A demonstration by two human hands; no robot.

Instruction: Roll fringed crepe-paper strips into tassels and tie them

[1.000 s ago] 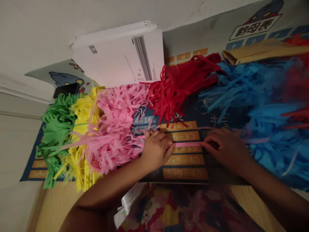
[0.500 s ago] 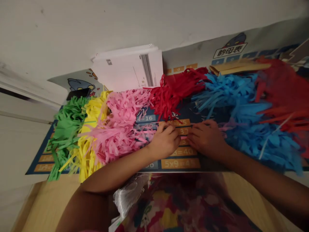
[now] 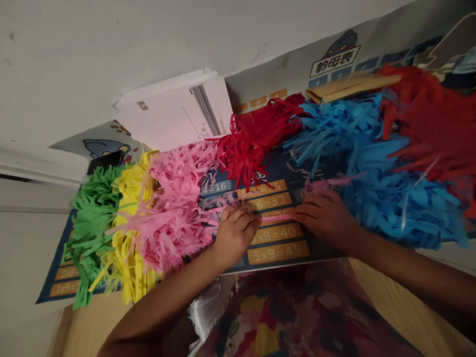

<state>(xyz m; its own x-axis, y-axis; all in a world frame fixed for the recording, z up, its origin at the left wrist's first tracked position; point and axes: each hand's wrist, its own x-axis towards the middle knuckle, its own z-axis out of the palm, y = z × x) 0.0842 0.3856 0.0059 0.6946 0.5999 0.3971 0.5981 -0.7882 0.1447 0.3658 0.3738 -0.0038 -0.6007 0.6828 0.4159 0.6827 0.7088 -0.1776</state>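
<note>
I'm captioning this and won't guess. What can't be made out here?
Head view, all:
Exact grip on the pink strip: hidden by the left hand and right hand.
Rightmost red fringe, far side: cut off by the right edge.
White sheet's fine print: too small.
Dark object's lower part: behind green fringe.

The clothing (image 3: 275, 322) is a blurred print of red, yellow and dark purple patches; both forearms (image 3: 409, 275) are sleeveless.

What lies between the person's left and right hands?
In the head view, a narrow pink strip spans the gap from the left hand to the right hand, above orange boxes of sums on the printed mat.
</note>
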